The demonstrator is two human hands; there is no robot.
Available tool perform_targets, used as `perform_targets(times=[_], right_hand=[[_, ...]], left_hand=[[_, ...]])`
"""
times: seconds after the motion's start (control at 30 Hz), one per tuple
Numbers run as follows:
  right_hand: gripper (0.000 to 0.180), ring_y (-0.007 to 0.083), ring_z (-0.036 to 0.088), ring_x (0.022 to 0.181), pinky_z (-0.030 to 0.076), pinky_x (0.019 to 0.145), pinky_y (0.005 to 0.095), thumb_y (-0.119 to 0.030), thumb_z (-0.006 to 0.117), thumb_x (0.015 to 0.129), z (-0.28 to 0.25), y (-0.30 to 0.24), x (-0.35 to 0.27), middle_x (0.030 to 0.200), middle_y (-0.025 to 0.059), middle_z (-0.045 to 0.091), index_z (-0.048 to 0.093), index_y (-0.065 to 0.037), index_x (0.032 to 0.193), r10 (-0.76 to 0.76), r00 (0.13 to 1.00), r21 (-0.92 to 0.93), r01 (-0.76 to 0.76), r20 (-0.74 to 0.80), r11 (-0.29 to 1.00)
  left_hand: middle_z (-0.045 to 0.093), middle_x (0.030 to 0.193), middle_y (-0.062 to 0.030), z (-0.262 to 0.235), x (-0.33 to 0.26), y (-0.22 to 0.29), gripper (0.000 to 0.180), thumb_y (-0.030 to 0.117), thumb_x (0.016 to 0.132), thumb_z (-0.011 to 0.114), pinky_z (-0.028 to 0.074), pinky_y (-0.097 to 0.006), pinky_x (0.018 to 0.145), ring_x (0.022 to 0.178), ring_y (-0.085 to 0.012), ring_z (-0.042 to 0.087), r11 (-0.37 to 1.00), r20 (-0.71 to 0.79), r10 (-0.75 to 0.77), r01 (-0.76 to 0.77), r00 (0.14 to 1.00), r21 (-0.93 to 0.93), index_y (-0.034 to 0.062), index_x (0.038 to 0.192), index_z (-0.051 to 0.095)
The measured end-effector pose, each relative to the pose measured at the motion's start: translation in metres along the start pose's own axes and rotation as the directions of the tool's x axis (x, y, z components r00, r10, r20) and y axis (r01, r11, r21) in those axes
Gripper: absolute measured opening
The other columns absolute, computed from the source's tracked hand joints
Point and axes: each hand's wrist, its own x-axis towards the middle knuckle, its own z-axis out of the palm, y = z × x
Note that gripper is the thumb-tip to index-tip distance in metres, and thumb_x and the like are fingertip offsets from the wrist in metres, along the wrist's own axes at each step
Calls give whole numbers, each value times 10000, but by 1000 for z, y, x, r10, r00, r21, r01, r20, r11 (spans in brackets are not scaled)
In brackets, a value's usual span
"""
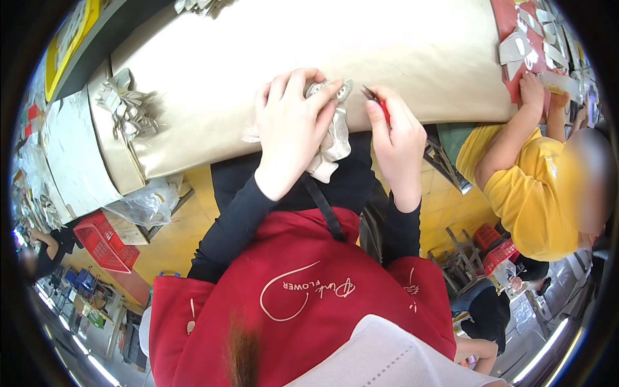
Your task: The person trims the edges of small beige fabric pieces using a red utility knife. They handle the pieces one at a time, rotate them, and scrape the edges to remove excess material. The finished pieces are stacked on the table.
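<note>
At the near edge of the table, my left hand (290, 122) is closed on a silvery-grey cut piece (336, 138) of leather-like material. Its fingers cover part of the piece, whose lower end hangs over the edge above my lap. Round eyelet-like spots show at its upper end near my fingertips. My right hand (396, 132), just to the right, is closed round small red-handled snips (383, 109). Their dark tips point up and left toward the piece, apart from it. A pale scrap (250, 132) shows beside my left wrist.
A beige covering (219, 97) spreads over the table. Bundled grey pieces (129, 106) lie at the left. To the right, a person in a yellow shirt (532, 187) works at a red mat (512, 39) with grey cut pieces. A red crate (106, 242) stands at lower left.
</note>
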Motion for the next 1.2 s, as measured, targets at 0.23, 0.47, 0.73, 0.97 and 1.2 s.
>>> perform_targets(times=[0.23, 0.47, 0.73, 0.97, 1.2], right_hand=[[172, 199, 680, 688, 513, 602, 292, -105, 807, 797, 2, 6, 12, 852, 41, 732, 787, -91, 967, -159, 987, -213, 158, 16, 964], [174, 147, 607, 624, 486, 551, 285, -145, 799, 783, 8, 10, 15, 787, -39, 667, 779, -145, 956, -235, 972, -286, 225, -1, 931], [161, 160, 625, 636, 492, 551, 300, -143, 800, 783, 8, 10, 16, 794, -35, 672, 773, -143, 941, -170, 985, -214, 166, 2, 963], [153, 194, 637, 646, 495, 550, 308, -155, 799, 779, 6, 6, 18, 793, -28, 674, 769, -142, 928, -174, 984, -251, 174, 20, 952], [247, 88, 650, 818, 485, 723, 232, -74, 711, 931, -14, 11, 9, 915, 29, 724, 726, 8, 1164, 304, 952, 416, -289, 31, 863]], left_hand=[[632, 1147, 52, -3, 3, 1, 312, 221, 828, 759, 406, -379, 974, 1104, -205, 573, 1000, 79, -22, 20, 997, 24, 281, 1134, 775], [614, 1132, 65, -3, 5, 1, 330, 216, 809, 763, 400, -369, 946, 1061, -200, 569, 999, 93, -23, 19, 995, 42, 282, 1132, 765], [620, 1102, 72, 0, 5, 0, 302, 203, 794, 765, 393, -362, 923, 1025, -195, 579, 1000, 55, -18, 17, 998, 14, 268, 1089, 775], [627, 1098, 65, 0, 4, 0, 317, 197, 795, 771, 397, -357, 927, 1035, -195, 579, 1000, 61, -18, 17, 998, 21, 258, 1106, 775], [631, 1106, 47, -1, 4, -1, 314, 191, 807, 767, 398, -376, 940, 1056, -210, 580, 1000, 31, 5, -4, 1000, -25, 235, 1118, 753]])
